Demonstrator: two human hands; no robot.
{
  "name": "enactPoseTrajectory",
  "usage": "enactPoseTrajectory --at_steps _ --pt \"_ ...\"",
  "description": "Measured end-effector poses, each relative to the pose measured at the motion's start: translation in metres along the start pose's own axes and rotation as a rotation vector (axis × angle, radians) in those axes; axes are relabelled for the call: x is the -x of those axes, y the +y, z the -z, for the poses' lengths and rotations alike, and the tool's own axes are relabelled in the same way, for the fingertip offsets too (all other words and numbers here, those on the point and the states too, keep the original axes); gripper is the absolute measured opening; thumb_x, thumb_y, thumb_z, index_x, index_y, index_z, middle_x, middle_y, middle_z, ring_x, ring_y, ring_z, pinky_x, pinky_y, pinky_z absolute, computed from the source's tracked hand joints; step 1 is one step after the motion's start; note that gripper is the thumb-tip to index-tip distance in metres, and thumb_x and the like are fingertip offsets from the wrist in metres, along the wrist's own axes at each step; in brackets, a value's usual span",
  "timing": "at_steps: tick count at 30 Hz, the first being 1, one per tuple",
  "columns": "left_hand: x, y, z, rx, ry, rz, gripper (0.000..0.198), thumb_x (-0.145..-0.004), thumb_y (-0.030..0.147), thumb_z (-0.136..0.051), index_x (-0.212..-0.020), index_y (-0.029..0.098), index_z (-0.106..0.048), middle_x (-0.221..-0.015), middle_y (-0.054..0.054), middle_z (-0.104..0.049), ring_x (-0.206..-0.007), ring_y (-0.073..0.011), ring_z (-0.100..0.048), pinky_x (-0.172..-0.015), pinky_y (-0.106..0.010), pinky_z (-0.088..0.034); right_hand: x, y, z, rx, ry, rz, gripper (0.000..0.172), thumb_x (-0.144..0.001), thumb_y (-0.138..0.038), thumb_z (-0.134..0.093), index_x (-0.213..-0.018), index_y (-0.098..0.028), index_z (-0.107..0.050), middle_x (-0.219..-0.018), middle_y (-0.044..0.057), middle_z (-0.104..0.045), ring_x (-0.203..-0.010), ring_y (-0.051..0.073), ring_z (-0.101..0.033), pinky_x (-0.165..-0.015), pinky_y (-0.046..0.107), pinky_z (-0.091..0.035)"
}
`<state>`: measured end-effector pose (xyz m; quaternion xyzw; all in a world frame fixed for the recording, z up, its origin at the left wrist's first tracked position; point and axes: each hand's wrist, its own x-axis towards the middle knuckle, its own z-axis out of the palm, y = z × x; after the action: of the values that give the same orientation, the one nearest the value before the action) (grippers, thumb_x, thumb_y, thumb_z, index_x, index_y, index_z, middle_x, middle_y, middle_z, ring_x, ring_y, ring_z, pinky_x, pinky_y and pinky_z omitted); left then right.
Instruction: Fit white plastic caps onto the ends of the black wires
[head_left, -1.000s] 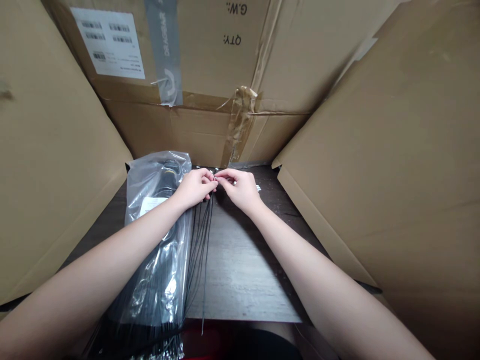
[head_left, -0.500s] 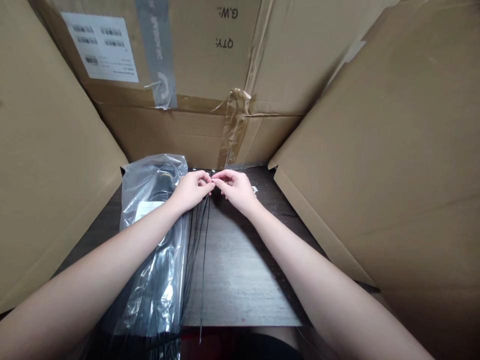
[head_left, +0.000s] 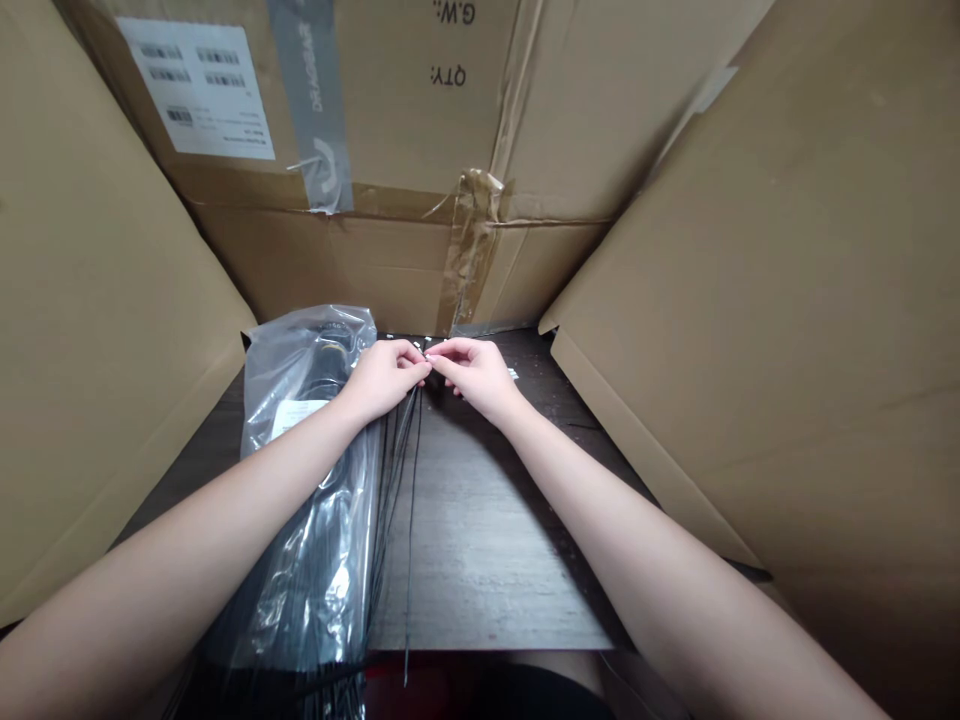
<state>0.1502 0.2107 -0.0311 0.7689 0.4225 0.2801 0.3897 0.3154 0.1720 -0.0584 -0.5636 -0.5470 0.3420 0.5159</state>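
My left hand [head_left: 386, 375] and my right hand [head_left: 474, 373] meet fingertip to fingertip at the far end of a dark wooden table [head_left: 480, 540]. Both pinch the top ends of several thin black cords [head_left: 409, 500], which run from my fingers toward me and hang past the table's near edge. A clear plastic bag [head_left: 315, 480] with a coil of more black cords lies under my left forearm. Small metal pieces [head_left: 512, 375] lie just right of my right hand.
Large cardboard boxes wall in the table: one at the back [head_left: 390, 160] with a white label and grey tape, a panel at the left [head_left: 82, 330] and a big box at the right [head_left: 765, 320].
My hands stay pinched together at the cord ends with only slight finger movement. The view has shifted a little.
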Motion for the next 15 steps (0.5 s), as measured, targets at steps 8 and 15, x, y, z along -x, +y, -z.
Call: enactPoseTrajectory --at_steps 8,15 --pt "0.0002 0.001 -0.0002 -0.003 -0.005 0.008 0.014 -0.081 0.029 -0.066 -0.076 0.016 -0.068 -0.069 -0.003 -0.072 -0.061 -0.0138 -0.061 -0.059 -0.023 -0.042 -0.0013 0.0006 -0.0002 -0.027 0.002 -0.028 0.027 -0.071 -0.039 -0.071 -0.087 -0.017 -0.077 -0.075 0.005 -0.072 -0.054 0.011 -0.056 -0.042 0.021 -0.04" --pt "-0.0009 -0.0006 0.0 0.004 0.004 0.007 0.017 -0.08 0.032 -0.067 -0.075 0.016 -0.069 -0.068 -0.003 -0.072 -0.059 -0.0141 -0.06 -0.057 -0.023 -0.041 -0.001 -0.001 0.0 -0.044 -0.005 -0.038 0.026 -0.069 -0.036 -0.07 -0.086 -0.017 -0.077 -0.078 0.005 -0.073 -0.053 0.011 -0.055 -0.042 0.021 -0.041"
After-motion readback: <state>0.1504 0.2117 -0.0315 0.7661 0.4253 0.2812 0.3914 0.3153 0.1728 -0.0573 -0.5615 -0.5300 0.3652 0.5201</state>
